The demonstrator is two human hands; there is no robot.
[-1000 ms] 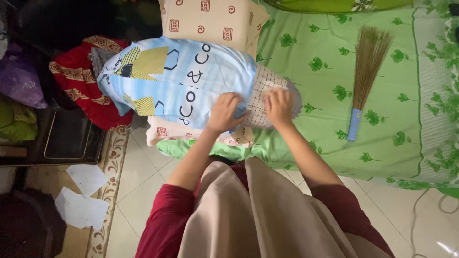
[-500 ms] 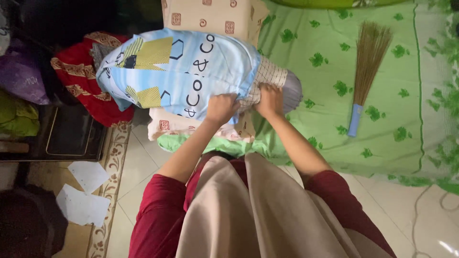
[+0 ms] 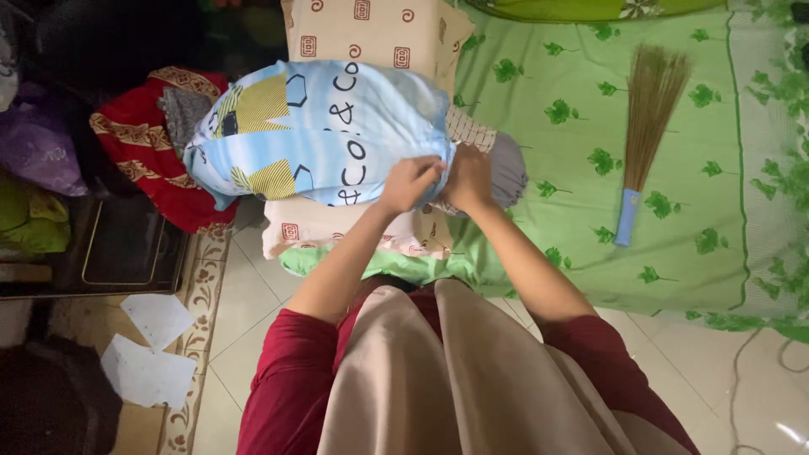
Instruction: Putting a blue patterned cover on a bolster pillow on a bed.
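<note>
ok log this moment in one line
left hand | gripping light blue printed pillowcase edge | right hand | on grey checked pillow end

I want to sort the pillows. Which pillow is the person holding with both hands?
The light blue pillow with yellow patches, lying on top. Both the left hand and right hand grip its open end. The beige patterned pillows are not touched.
</note>
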